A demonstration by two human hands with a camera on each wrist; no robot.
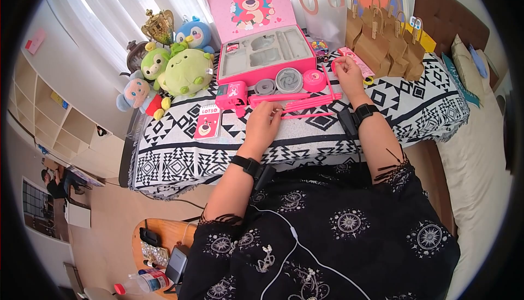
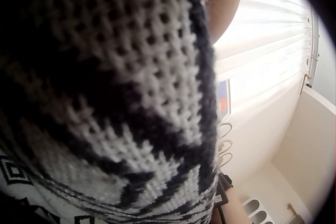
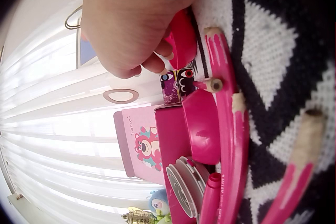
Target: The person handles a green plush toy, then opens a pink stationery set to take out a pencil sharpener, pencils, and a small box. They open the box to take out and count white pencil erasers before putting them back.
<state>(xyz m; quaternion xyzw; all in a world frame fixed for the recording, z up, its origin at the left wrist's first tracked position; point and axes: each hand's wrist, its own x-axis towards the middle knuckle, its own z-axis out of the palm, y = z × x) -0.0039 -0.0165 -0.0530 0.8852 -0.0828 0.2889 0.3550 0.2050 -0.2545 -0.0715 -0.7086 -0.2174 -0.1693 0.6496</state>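
Note:
My right hand [image 1: 349,75] is raised over the far right of the patterned cloth, pinching a small bright pink object [image 3: 185,43] between thumb and fingers; its kind is mostly hidden by the hand. My left hand [image 1: 263,122] rests loosely on the cloth, fingertips right at the left ends of several pink pencils [image 1: 311,103]. In the right wrist view, bare wooden tips show on the pencils [image 3: 223,66]. Behind them stand a grey round piece [image 1: 289,80], a grey ring-shaped piece [image 1: 265,86] and a pink round case [image 1: 314,80]. A pink boxy device [image 1: 232,96] stands left of these.
A pink gift box [image 1: 267,72] with grey moulded insert lies open at the back. A Lotso notepad [image 1: 207,123] lies front left. Plush toys [image 1: 188,70] crowd the left; brown paper bags [image 1: 382,49] stand right. A pink package [image 1: 356,62] lies beside my right hand.

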